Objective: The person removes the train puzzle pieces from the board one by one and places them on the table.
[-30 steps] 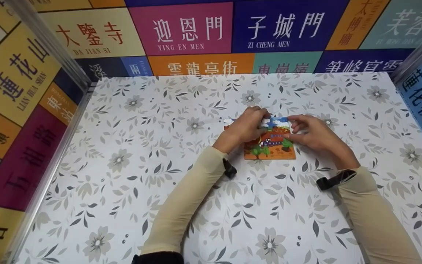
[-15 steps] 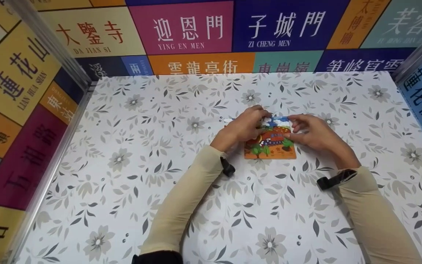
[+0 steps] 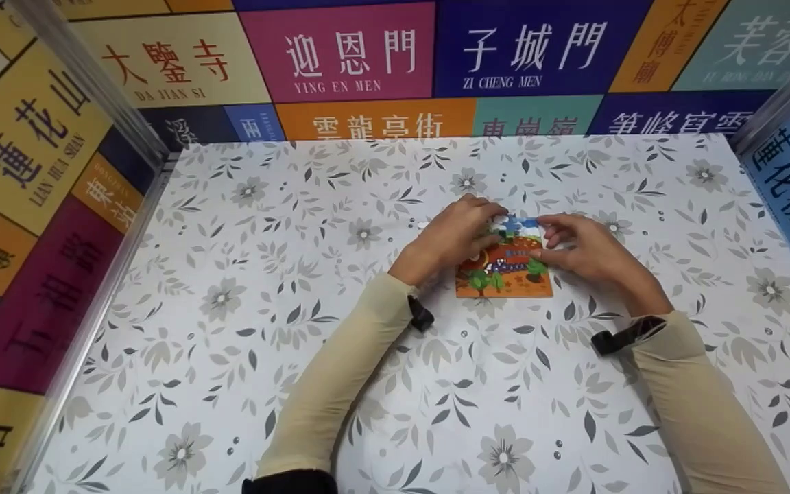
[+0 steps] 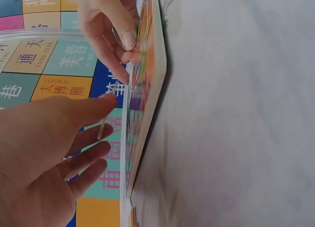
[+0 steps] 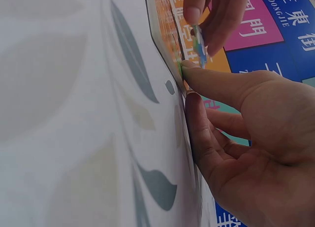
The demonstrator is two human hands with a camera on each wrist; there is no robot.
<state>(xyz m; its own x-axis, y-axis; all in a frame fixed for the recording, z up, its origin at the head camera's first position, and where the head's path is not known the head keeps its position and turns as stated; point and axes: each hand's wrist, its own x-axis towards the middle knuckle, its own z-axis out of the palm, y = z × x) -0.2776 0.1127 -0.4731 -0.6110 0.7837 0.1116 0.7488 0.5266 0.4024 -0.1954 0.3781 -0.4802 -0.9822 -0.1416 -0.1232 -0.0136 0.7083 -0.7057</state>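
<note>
A small square jigsaw puzzle (image 3: 505,285) with a bright cartoon scene lies flat on the table. My left hand (image 3: 446,237) is over its upper left part and hides it. In the right wrist view, that hand pinches a thin puzzle piece (image 5: 199,46) with blue, green and white on it, held above the puzzle. Only the piece's edge (image 4: 102,127) shows in the left wrist view, between thumb and fingers. At the puzzle's right side, my right hand (image 3: 587,250) grips the edge between thumb and forefinger, with the other fingers curled beneath.
A white cloth (image 3: 244,384) with grey flowers and leaves covers the table. Upright panels (image 3: 354,62) with coloured blocks and large lettering stand along the back and both sides. A black strap (image 3: 628,335) sits at the right wrist.
My left hand has shifted slightly left and away from me, and its fingers have risen a little. The patch of cloud and red beside it is now mostly hidden. My right hand stays in place.
</note>
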